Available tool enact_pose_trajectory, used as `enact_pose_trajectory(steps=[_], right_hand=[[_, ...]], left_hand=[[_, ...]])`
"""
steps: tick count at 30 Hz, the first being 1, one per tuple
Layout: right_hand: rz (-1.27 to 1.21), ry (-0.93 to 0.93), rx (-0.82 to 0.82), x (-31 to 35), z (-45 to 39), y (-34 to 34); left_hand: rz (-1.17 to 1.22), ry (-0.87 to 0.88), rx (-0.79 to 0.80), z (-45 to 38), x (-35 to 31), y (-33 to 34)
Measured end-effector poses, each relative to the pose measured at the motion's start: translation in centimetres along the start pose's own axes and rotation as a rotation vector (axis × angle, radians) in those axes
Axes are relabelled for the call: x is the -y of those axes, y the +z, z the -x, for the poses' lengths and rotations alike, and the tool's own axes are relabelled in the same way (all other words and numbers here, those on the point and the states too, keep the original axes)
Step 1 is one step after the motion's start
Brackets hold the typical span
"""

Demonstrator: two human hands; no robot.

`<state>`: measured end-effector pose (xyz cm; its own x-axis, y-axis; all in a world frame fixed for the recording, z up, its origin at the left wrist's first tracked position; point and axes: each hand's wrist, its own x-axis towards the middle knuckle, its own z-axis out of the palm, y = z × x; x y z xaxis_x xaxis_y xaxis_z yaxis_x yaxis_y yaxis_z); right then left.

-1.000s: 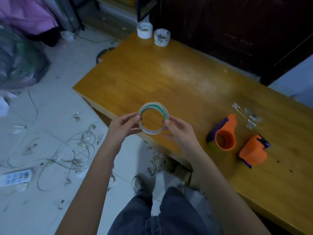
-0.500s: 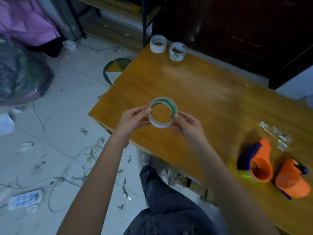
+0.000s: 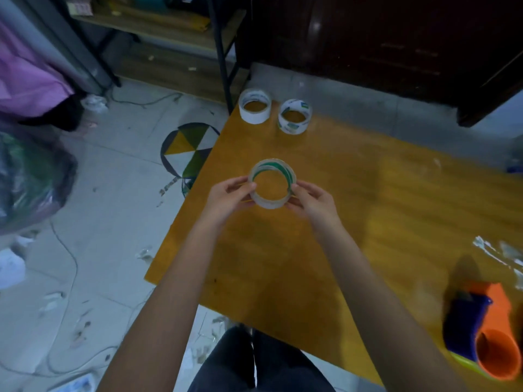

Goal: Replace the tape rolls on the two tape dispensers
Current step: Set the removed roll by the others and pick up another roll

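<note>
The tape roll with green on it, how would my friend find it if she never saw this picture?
Look at the orange-brown wooden table, near its left edge. Both hands, the left hand and right hand, hold a thin clear ring above it. Green stripes show inside it, unlike the two thicker white rolls at the table's far corner.

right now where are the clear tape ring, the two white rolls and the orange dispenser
clear tape ring (image 3: 272, 203), head view, near rim
white rolls: left one (image 3: 252, 116), head view, outer wall; right one (image 3: 293, 127), head view, outer wall
orange dispenser (image 3: 493, 355), head view, round orange mouth
</note>
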<state>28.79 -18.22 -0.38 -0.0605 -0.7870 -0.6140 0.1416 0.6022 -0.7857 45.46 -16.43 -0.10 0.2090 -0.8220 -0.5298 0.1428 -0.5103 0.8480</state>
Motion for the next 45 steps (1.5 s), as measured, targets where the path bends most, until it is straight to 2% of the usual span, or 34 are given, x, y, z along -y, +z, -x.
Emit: enact_pose_trajectory(steps=[8, 20, 29, 32, 34, 36, 38, 41, 43, 45], right_hand=[[-0.022, 0.008, -0.041, 0.3, -4.0, 1.9], [-0.029, 0.031, -0.242, 1.1, -7.5, 5.7], [0.310, 0.018, -0.256, 1.5, -9.7, 6.2], [0.433, -0.005, -0.241, 1.9, -10.5, 5.7], [0.602, -0.056, -0.259, 2.5, -11.1, 5.5], [0.911, -0.209, -0.365, 3.5, -12.0, 5.2], [1.194, -0.436, -0.455, 5.1, -13.1, 5.1], [1.474, -0.624, -0.372, 7.0, -16.0, 5.1], [1.630, -0.640, -0.311, 7.5, -17.5, 5.4], [1.728, -0.673, -0.305, 7.8, -18.4, 5.4]], left_hand=[[-0.040, -0.073, 0.040, -5.5, -1.5, -0.1], [-0.099, -0.154, 0.191, -11.5, -3.2, -1.2], [-0.233, -0.122, 0.150, -13.5, -3.6, 0.1], [-0.310, -0.047, 0.127, -13.7, -3.5, 0.5], [-0.427, 0.023, 0.099, -14.0, -3.4, 0.7], [-0.621, 0.123, 0.075, -13.8, -3.4, 0.7], [-0.898, 0.350, 0.041, -12.7, -3.4, 0.4], [-1.303, 0.733, 0.132, -10.1, -1.6, -0.1], [-1.494, 0.795, 0.208, -9.0, 0.4, -0.5], [-1.560, 0.775, 0.246, -8.9, 2.1, -0.9]])
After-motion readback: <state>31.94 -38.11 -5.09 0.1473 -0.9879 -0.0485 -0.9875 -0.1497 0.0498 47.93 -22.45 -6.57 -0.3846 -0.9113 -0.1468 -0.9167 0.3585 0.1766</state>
